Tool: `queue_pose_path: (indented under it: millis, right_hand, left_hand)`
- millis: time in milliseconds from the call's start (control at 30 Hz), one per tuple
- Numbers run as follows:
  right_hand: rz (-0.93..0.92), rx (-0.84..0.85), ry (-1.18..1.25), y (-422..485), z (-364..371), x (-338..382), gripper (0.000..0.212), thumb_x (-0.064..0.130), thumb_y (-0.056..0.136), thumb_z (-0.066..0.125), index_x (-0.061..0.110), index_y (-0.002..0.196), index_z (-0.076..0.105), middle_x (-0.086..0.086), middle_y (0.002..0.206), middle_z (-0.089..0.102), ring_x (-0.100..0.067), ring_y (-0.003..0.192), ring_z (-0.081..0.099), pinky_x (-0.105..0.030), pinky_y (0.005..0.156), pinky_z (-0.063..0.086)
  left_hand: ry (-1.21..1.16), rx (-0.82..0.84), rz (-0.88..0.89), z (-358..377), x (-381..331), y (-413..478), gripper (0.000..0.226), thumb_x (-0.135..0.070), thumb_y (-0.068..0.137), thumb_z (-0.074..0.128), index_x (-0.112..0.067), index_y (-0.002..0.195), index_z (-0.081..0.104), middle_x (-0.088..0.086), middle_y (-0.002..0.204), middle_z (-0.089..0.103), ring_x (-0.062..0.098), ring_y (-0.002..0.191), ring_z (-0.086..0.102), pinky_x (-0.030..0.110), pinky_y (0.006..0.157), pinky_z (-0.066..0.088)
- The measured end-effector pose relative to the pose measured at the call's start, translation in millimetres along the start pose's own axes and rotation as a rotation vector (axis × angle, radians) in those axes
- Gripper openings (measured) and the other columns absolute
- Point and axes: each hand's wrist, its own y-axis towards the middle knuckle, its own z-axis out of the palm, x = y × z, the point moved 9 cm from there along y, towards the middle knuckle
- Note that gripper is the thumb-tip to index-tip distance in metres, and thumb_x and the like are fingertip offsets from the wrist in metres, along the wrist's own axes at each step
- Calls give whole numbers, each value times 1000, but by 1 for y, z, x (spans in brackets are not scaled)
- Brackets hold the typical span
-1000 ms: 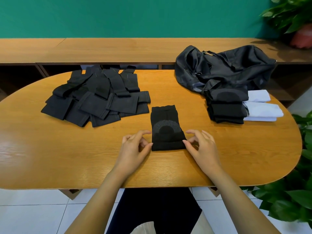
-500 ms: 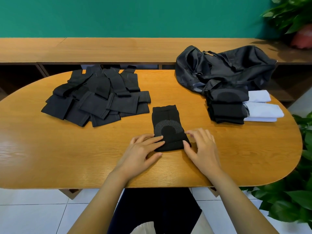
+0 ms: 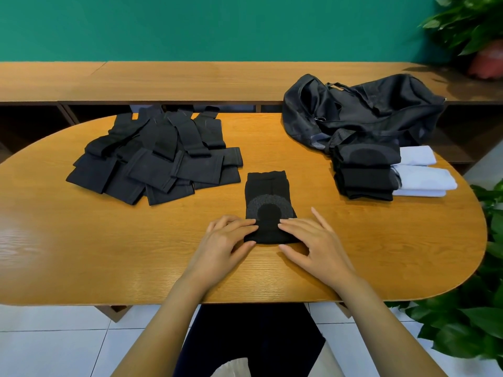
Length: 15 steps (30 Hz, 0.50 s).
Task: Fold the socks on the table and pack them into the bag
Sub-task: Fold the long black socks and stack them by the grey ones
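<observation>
A black folded sock (image 3: 267,197) with a grey heel patch lies in the middle of the oval wooden table (image 3: 81,254). My left hand (image 3: 226,240) rests on its near left corner, fingers laid flat on top and thumb at the near edge. My right hand (image 3: 310,240) presses its near right corner with straight fingers. A heap of unfolded black socks (image 3: 152,159) lies at the left. A stack of folded black socks (image 3: 364,170) and folded white socks (image 3: 422,175) sits at the right, in front of the black bag (image 3: 362,110).
A long wooden shelf (image 3: 190,80) runs behind the table under a green wall. Potted plants (image 3: 468,25) stand at the far right corner, and leafy plants (image 3: 479,317) crowd the table's right end. White floor tiles lie below the near edge.
Both hands have moved inward from beside the sock onto its near end; their fingertips now lie on top of the fabric.
</observation>
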Motion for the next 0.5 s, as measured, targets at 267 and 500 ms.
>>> queue_pose_path:
  millis: [267,500]
  right_hand:
    - [87,-14,-49,-1,-2,-9,48,53,88,56,30,130,59,15,129,60,-2,121,44,-36,118,14]
    - [153,-87,43,-1,-11,-11,47,51,93,47,25,131,58,15,114,59,13,109,30,-35,114,20]
  left_hand:
    - [-84,-86,-39,-8,5,-3,33,-38,95,50,-26,121,66,-16,123,62,0,116,45,18,98,26]
    - [-90,-99,-41,-12,5,-3,37,-42,90,57,-27,123,64,-17,111,63,3,112,46,30,98,34]
